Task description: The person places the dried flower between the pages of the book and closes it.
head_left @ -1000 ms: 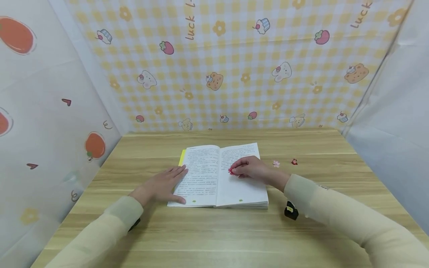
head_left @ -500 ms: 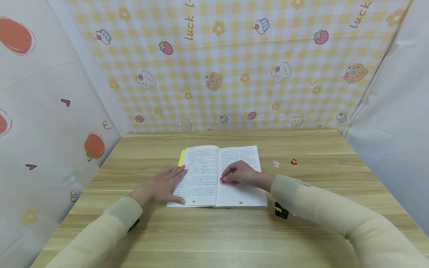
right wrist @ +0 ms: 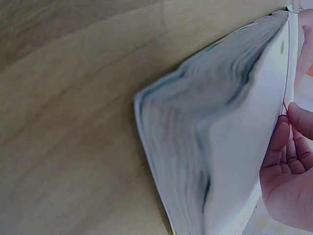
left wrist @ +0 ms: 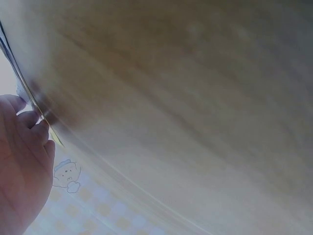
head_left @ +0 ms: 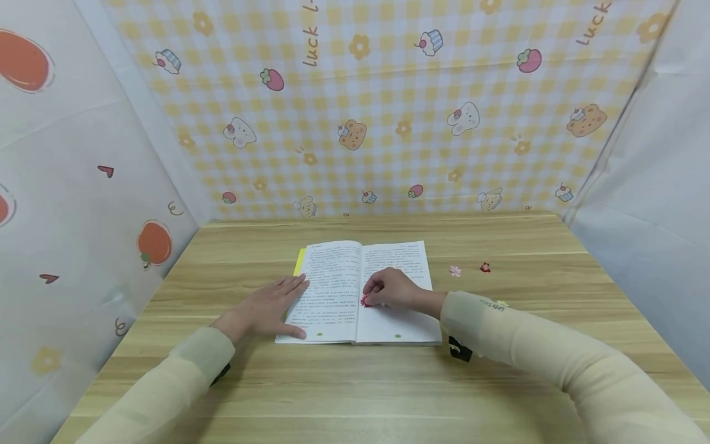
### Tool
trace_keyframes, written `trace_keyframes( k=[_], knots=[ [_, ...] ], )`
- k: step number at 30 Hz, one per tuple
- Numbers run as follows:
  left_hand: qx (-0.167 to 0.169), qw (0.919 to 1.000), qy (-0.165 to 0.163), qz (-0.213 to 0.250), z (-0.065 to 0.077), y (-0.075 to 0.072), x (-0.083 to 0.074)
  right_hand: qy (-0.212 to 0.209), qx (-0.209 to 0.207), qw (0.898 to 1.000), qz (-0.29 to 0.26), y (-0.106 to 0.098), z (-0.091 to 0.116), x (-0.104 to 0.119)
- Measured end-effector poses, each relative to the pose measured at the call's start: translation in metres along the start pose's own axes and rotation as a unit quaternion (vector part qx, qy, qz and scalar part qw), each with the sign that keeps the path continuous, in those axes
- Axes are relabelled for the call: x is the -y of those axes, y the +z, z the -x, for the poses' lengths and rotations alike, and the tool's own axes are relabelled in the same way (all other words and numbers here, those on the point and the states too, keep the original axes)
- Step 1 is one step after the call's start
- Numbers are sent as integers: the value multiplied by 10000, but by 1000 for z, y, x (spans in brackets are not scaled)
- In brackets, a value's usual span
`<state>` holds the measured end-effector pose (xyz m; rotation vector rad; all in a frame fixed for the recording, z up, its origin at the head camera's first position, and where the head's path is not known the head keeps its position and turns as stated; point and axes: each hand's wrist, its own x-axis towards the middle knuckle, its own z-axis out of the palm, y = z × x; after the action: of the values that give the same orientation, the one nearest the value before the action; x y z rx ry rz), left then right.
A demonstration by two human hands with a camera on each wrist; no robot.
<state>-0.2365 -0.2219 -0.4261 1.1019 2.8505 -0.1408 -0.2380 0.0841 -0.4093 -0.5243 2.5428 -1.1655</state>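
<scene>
An open book with printed pages lies on the wooden table. My left hand rests flat on the left page's outer edge, its fingers spread; the left wrist view shows that hand at the book's edge. Between thumb and fingertips my right hand pinches a small red flower, low over the right page near the centre fold. From the right wrist, the hand is seen by the page, with only a thin red bit of the flower showing.
A pink flower and a dark red flower lie on the table right of the book. Behind the table hangs a yellow checked cloth. White cloth walls stand at both sides.
My right hand has moved left and slightly down across the right page with the red flower, to beside the fold. The left hand has stayed put.
</scene>
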Motion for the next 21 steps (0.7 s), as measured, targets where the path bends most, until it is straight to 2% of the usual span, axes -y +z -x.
trace_keyframes(
  k=[8, 12, 16, 21],
  knots=[
    [-6, 10000, -6, -13, 0, 0, 0, -184, -39, 9998, 52, -9, 1, -2],
    [2, 10000, -2, 7, 1, -1, -1, -453, -74, 9987, 227, -20, 3, -5],
    [40, 10000, -26, 22, 1, -2, -2, -875, -212, 9945, 526, -33, 4, -16],
    [42, 10000, -39, 37, 1, -3, -3, -866, -387, 9930, 709, -50, 3, -31]
  ],
)
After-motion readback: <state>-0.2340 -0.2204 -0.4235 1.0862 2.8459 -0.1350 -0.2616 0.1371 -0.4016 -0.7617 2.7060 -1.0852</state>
